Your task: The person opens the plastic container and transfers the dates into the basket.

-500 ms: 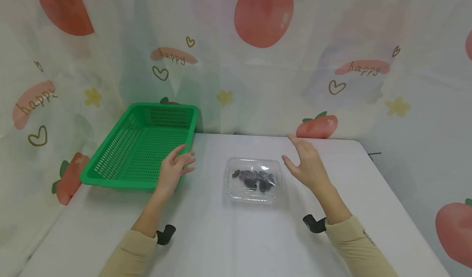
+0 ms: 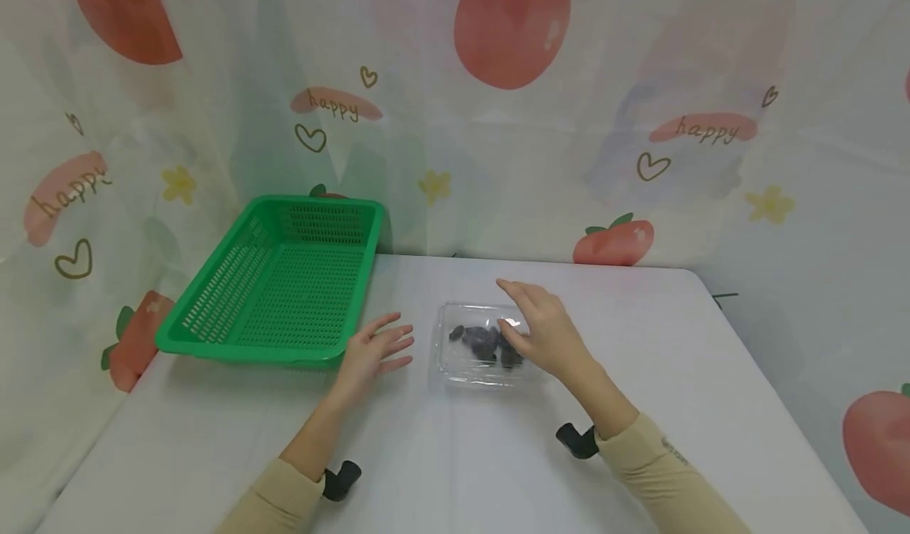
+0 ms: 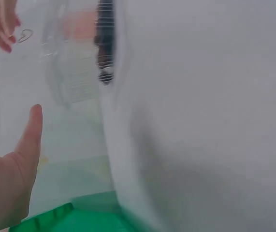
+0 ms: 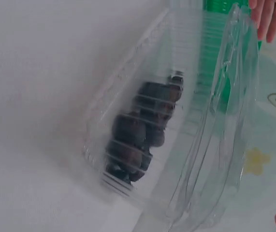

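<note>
A clear plastic clamshell box [image 2: 455, 368] stands on the white table with several small dark fruits [image 2: 482, 344], grape-like, inside it. Its lid looks closed in the right wrist view, where the ribbed walls show the fruits [image 4: 130, 130] through them. My right hand [image 2: 547, 336] hovers over the right part of the box, thumb and fingers spread, and hides that side in the head view. To the left of the box, my left hand [image 2: 364, 364] is held in the air with its fingers apart. Neither hand holds anything.
A green perforated plastic basket [image 2: 249, 355] sits at the back left of the white table [image 2: 455, 455], close behind my left hand. A curtain [image 2: 498, 163] printed with fruit and hearts hangs behind the table. Dark wrist cameras [image 2: 577, 441] stick out inward from both sleeves.
My right hand has moved left, from beside the box to over it. The left hand has come right and nearer, away from the basket's edge toward the box. Box and basket stay put.
</note>
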A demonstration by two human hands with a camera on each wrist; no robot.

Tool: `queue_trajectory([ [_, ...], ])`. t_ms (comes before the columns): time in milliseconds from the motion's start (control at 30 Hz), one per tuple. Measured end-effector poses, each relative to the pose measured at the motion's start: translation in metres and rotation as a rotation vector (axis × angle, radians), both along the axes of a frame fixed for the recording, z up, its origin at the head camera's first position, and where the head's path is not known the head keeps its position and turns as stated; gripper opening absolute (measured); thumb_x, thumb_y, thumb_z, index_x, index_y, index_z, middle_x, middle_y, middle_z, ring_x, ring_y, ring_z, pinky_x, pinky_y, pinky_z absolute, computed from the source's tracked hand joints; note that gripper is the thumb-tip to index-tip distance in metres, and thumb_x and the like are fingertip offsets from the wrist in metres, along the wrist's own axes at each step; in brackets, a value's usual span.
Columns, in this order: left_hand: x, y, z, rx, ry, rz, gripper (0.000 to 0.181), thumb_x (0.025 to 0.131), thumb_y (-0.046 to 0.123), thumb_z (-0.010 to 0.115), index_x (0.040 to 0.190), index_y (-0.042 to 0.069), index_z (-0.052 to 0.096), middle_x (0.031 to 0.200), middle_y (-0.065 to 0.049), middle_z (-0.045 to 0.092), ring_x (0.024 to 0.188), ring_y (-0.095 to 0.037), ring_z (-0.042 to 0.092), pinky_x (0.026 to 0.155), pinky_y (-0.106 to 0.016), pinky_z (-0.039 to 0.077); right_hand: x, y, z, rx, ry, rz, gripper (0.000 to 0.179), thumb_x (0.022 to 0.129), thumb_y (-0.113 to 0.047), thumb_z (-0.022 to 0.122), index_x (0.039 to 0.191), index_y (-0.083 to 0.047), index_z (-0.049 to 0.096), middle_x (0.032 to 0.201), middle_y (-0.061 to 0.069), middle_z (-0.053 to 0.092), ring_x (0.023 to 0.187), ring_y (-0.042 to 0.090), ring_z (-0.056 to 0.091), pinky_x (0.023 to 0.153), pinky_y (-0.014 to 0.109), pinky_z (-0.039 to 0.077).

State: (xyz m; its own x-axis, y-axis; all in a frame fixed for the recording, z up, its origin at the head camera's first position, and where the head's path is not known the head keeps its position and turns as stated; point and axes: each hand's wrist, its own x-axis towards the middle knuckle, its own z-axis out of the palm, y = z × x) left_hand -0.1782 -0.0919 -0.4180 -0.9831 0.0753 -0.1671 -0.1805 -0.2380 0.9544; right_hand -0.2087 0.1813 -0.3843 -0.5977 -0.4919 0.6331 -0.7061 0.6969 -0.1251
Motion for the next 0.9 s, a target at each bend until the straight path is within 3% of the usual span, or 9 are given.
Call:
queue_trajectory([
  [200, 0.002, 0.010, -0.024, 0.042, -0.081, -0.025, 0.043, 0.092, 0.010, 0.049, 0.133, -0.003, 0.039, 0.123, -0.026, 0.052, 0.110, -0.036, 0.055, 0.079, -0.040, 0.051, 0.002, -0.015, -0.008, 0.063, -0.030, 0.024, 0.053, 0.078, -0.017, 0.067, 0.126, -0.006, 0.050, 0.111, 0.011, 0.058, 0.104, 0.029, 0.055, 0.083, 0.047, 0.045],
  [367, 0.004, 0.015, -0.036, 0.100, -0.151, -0.112, 0.044, 0.094, 0.010, 0.043, 0.134, -0.005, 0.036, 0.124, -0.028, 0.051, 0.110, -0.037, 0.054, 0.081, -0.045, 0.049, 0.006, -0.027, -0.014, 0.099, -0.021, 0.039, 0.048, 0.078, -0.018, 0.068, 0.122, -0.008, 0.054, 0.111, 0.009, 0.060, 0.103, 0.026, 0.056, 0.083, 0.046, 0.046],
  [633, 0.005, 0.019, -0.044, 0.178, -0.260, -0.238, 0.043, 0.094, 0.013, 0.045, 0.129, -0.010, 0.039, 0.113, -0.021, 0.059, 0.101, -0.027, 0.061, 0.085, -0.046, 0.047, 0.011, -0.042, -0.025, 0.134, 0.010, 0.109, 0.038, 0.076, -0.016, 0.068, 0.112, -0.008, 0.061, 0.107, 0.007, 0.062, 0.102, 0.025, 0.056, 0.088, 0.042, 0.042],
  [767, 0.007, 0.020, -0.046, 0.167, -0.285, -0.270, 0.040, 0.094, 0.013, 0.045, 0.127, -0.010, 0.042, 0.107, -0.017, 0.063, 0.096, -0.024, 0.063, 0.085, -0.046, 0.047, 0.014, -0.048, -0.029, 0.195, -0.012, 0.127, 0.037, 0.078, -0.019, 0.067, 0.113, -0.011, 0.061, 0.109, 0.005, 0.060, 0.106, 0.023, 0.054, 0.090, 0.041, 0.041],
  [900, 0.009, 0.021, -0.048, 0.168, -0.293, -0.310, 0.039, 0.094, 0.014, 0.045, 0.125, -0.010, 0.044, 0.112, -0.020, 0.061, 0.101, -0.027, 0.061, 0.087, -0.047, 0.046, 0.016, -0.052, -0.034, 0.241, 0.023, 0.172, 0.037, 0.077, -0.021, 0.069, 0.111, -0.012, 0.061, 0.108, 0.005, 0.060, 0.105, 0.023, 0.054, 0.088, 0.040, 0.042],
])
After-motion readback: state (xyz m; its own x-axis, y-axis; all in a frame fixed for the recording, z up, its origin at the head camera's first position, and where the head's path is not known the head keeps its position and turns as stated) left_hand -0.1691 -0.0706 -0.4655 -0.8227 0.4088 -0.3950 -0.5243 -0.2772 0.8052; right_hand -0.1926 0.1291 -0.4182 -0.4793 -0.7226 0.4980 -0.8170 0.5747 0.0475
